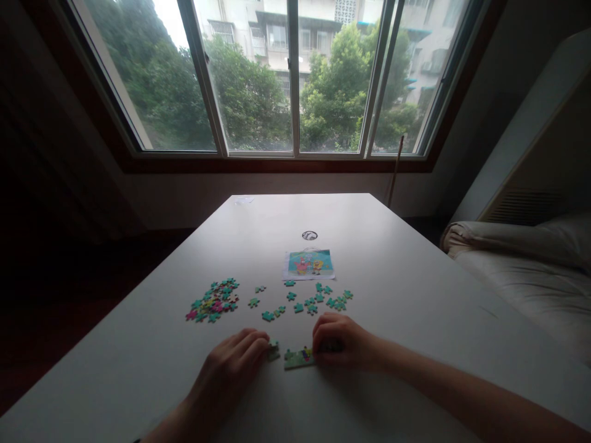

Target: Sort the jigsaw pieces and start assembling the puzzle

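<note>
My left hand [235,360] is closed, its fingertips on a small green jigsaw piece [274,352] on the white table. A narrow gap parts that piece from a short strip of joined green jigsaw pieces [295,360]. The strip has a yellow and dark patch near its right end. There my right hand [341,341] is closed, thumb and fingers gripping the strip and hiding its far end. Beyond the hands, several loose teal and green pieces [298,307] lie scattered. A reference picture [310,264] with cartoon figures lies behind them.
To the left is a heap of mixed jigsaw pieces [213,301]. A round black-and-white mark [309,235] shows farther back on the white table [369,246]. Past the table's far edge is a window [295,92]; a pale padded seat [530,264] stands at right.
</note>
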Motion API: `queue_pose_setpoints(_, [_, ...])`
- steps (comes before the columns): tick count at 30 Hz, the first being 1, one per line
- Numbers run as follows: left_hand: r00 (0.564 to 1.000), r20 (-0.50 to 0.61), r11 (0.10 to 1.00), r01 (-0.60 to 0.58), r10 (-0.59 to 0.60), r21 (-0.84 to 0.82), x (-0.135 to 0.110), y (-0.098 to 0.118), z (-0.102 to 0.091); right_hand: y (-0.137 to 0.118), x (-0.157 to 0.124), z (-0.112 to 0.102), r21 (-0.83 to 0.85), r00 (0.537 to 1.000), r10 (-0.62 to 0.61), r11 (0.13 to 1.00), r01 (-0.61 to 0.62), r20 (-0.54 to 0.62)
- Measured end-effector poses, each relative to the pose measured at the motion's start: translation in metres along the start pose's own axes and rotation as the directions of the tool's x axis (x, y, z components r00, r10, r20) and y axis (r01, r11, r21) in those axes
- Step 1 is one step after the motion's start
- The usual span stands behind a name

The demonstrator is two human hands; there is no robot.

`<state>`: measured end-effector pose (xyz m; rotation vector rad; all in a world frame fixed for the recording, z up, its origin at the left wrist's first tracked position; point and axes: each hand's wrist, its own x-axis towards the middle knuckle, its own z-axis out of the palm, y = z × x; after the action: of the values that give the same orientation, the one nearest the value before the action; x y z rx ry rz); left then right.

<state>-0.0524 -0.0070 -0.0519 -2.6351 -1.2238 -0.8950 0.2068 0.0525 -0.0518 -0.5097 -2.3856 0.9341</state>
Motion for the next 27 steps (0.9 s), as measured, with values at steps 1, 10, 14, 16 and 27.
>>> queue_pose_setpoints(1, [1.000, -0.008, 1.000, 0.007, -0.007, 0.013, 0.000, -0.001, 0.000, 0.000, 0.000, 0.000, -0.001, 1.000, 0.004, 1.000, -0.004, -0.004])
queue_pose_setpoints(10, [1.000, -0.011, 0.996, 0.024, -0.023, 0.088, -0.003, -0.005, 0.002, -0.002, 0.000, 0.000, 0.003, 1.000, 0.001, 1.000, -0.001, -0.013])
queue_pose_setpoints(14, [1.000, -0.018, 0.999, -0.019, 0.019, 0.047, -0.002, -0.001, 0.003, -0.002, 0.000, 0.000, 0.007, 1.000, -0.004, 1.000, 0.004, -0.020])
queue_pose_setpoints(16, [0.996, 0.015, 0.996, -0.092, 0.092, -0.002, 0.000, 0.002, 0.002, -0.002, 0.000, 0.000, 0.004, 1.000, -0.001, 1.000, 0.001, -0.022])
queue_pose_setpoints(27, [0.989, 0.050, 0.989, -0.133, 0.136, -0.068, 0.003, 0.007, 0.001, 0.000, 0.001, 0.000, 0.016, 1.000, -0.019, 1.000, 0.019, -0.022])
